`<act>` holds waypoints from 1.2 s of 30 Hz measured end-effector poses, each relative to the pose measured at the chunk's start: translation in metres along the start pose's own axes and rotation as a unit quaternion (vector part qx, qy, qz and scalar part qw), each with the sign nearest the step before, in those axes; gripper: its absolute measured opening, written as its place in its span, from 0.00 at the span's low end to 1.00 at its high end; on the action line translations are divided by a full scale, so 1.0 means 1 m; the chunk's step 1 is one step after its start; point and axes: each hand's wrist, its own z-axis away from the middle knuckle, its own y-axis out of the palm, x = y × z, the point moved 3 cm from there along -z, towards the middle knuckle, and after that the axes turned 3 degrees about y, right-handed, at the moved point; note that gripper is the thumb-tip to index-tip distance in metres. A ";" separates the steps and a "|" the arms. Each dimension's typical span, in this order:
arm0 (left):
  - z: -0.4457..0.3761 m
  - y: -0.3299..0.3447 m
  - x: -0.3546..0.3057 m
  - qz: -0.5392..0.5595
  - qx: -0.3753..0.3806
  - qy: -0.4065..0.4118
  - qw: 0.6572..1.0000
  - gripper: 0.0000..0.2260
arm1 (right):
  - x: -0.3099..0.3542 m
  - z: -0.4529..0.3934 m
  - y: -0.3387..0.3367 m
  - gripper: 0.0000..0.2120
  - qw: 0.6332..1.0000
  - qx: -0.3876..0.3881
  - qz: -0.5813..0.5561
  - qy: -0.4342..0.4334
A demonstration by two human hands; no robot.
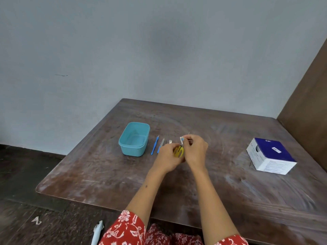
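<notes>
Forearms (141, 191) meet over the tabletop (230, 191), where the left hand (168, 156) curls its fingers (174, 147) round scissors (178, 151) and the right hand (195, 150) pinches a packet (181, 139) just above; a slack pinch could drop it, or blades could nick skin.

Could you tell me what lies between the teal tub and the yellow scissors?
In the head view, a blue tool and a blue-handled blade lie beside the tub, then a small metal piece near the scissors.
</notes>
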 end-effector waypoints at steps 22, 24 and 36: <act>-0.003 0.012 0.012 0.431 0.026 -0.076 0.899 0.08 | 0.002 0.007 -0.001 0.07 0.991 -0.017 0.020 -0.129; -0.003 0.012 0.014 0.435 0.030 -0.080 0.896 0.09 | 0.000 0.012 -0.001 0.07 0.991 -0.013 0.022 -0.130; 0.002 0.011 0.014 0.449 0.071 -0.101 0.885 0.06 | 0.006 0.006 -0.004 0.07 0.998 -0.041 -0.033 -0.019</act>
